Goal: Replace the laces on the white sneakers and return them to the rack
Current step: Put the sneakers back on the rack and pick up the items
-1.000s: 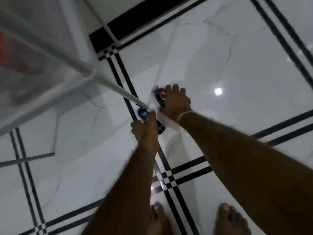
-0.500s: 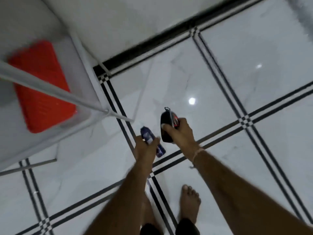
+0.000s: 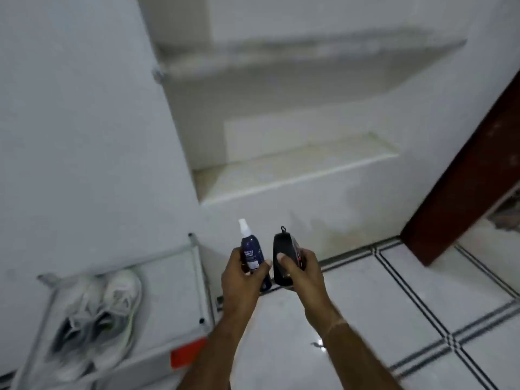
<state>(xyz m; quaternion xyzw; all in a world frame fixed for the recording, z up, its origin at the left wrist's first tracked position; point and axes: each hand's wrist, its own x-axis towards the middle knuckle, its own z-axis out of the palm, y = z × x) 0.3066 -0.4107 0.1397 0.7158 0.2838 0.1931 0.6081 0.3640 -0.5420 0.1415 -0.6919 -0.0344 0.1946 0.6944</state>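
My left grip point(image 3: 239, 274) is clasping a blue spray bottle point(image 3: 251, 254), my right grip point(image 3: 301, 273) a black case point(image 3: 282, 257). The white sneakers point(image 3: 107, 313) are sitting on the rack point(image 3: 180, 291). They look light and soft, so I'm favouring the heels.

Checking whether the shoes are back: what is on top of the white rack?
A pair of white sneakers lies side by side on the top shelf of the rack, too blurred to judge the laces. Below the shelf only a red corner shows; the rest is covered.

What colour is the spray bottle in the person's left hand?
The spray bottle is dark navy blue with a white nozzle; head view.
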